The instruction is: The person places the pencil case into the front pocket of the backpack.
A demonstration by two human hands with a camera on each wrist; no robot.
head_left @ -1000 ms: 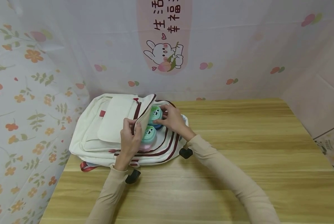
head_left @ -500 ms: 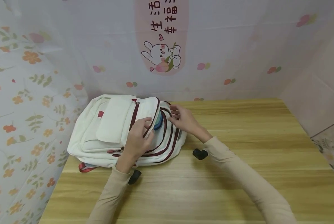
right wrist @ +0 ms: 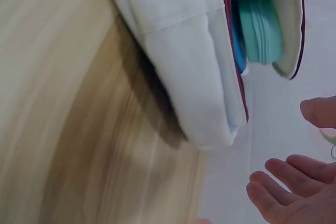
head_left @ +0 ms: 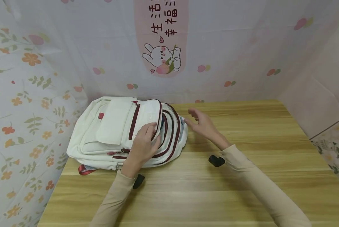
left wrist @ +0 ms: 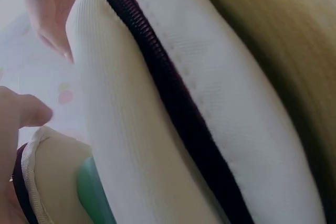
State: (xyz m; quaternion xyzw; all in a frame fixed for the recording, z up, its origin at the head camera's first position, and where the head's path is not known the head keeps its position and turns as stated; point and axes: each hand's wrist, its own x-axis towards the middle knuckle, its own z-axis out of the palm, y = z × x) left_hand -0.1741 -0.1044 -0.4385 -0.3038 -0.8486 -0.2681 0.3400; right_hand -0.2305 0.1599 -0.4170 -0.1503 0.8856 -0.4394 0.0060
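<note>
A white backpack (head_left: 118,126) with dark red zips lies on the table, its pocket flap (head_left: 149,115) folded over the unzipped opening. At the flap's edge rests my left hand (head_left: 142,145), fingers loosely bent. Just off the bag's right end, my right hand (head_left: 205,124) is held with fingers spread and nothing in it. Mint-green ridged cases (right wrist: 260,30) sit inside the opening in the right wrist view, beside a blue object (right wrist: 236,38). One green case (left wrist: 92,190) peeks out in the left wrist view. From the head view the flap mostly hides them.
The wooden table (head_left: 243,135) extends to the right of the bag and toward the front. A patterned cloth (head_left: 229,47) hangs behind, and a floral one (head_left: 30,110) on the left. A red strap loop (head_left: 85,170) sticks out at the bag's lower left.
My right hand has let go of a green case and drawn back to the right. The flap has come down over the cases, my left hand moving right with its edge and loosening.
</note>
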